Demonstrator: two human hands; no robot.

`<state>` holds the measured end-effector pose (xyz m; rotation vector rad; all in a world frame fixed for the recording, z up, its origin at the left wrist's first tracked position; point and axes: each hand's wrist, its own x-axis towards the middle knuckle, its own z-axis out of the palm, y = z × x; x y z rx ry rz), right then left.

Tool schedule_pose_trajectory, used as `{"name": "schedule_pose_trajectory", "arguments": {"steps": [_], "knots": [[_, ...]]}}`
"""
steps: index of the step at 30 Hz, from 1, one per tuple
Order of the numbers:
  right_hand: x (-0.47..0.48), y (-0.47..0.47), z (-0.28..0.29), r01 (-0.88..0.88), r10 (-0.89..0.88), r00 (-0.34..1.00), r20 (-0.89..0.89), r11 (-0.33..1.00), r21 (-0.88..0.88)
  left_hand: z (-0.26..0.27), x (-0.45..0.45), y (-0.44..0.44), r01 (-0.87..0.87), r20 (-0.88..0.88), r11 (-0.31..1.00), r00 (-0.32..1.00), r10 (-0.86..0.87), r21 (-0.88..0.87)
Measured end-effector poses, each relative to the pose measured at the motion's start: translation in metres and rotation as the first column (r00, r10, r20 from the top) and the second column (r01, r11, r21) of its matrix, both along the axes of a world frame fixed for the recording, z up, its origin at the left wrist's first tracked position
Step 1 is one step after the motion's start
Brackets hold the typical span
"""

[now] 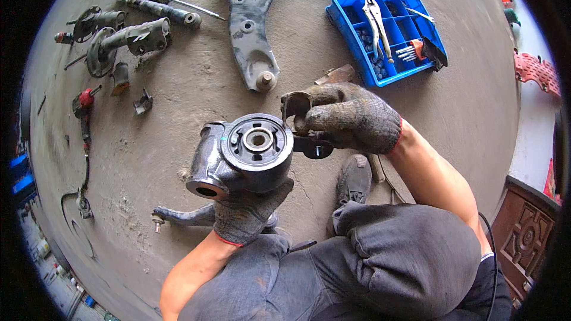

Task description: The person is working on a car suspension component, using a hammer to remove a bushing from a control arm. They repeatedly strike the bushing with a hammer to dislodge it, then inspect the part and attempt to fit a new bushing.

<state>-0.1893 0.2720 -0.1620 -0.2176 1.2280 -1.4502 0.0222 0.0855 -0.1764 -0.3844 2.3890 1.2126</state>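
Observation:
My left hand (250,216), in a dark knit work glove, supports a black cast-metal bushing housing (214,142) from below. A round rubber-and-metal bushing (258,139) sits in its upper bore, facing up. The gloved right hand (352,118) grips a curved metal collar piece (298,100) by thumb and fingers, close against the housing's right rim. Whether the two touch is unclear. Under the right fingers juts a black lug (317,148) with a hole; its join to the housing is hidden. Behind the left wrist lies a control arm (185,215) with a ball joint, partly covered.
A large control arm (250,13) lies ahead on the concrete floor. To its right stands a blue compartment tray (379,82) holding locking pliers (377,26) and hex keys (408,52). Shock absorbers (156,6), strut parts (129,40) and a red-headed air ratchet (84,107) lie at left.

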Motion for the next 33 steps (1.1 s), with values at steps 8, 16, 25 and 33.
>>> {"name": "schedule_pose_trajectory", "arguments": {"steps": [8, 16, 25, 33], "knots": [[-0.002, 0.009, -0.03, -0.083, 0.059, 0.981, -0.187, 0.989, -0.121, -0.002, 0.001, -0.001, -0.033, 0.006, 0.997, 0.999, 0.033, 0.066], [-0.001, 0.011, -0.031, -0.097, 0.046, 0.95, -0.31, 0.984, -0.152, 0.003, 0.0, 0.0, -0.061, 0.04, 0.994, 0.998, 0.057, 0.091], [-0.001, 0.007, -0.019, -0.003, 0.004, 1.0, 0.027, 0.999, -0.051, 0.002, -0.005, 0.0, -0.053, -0.065, 0.996, 0.996, 0.057, 0.07], [-0.002, 0.006, -0.017, -0.016, 0.018, 1.0, 0.025, 0.998, -0.063, -0.001, -0.004, 0.0, -0.037, -0.077, 0.999, 0.996, 0.038, 0.013]]}}
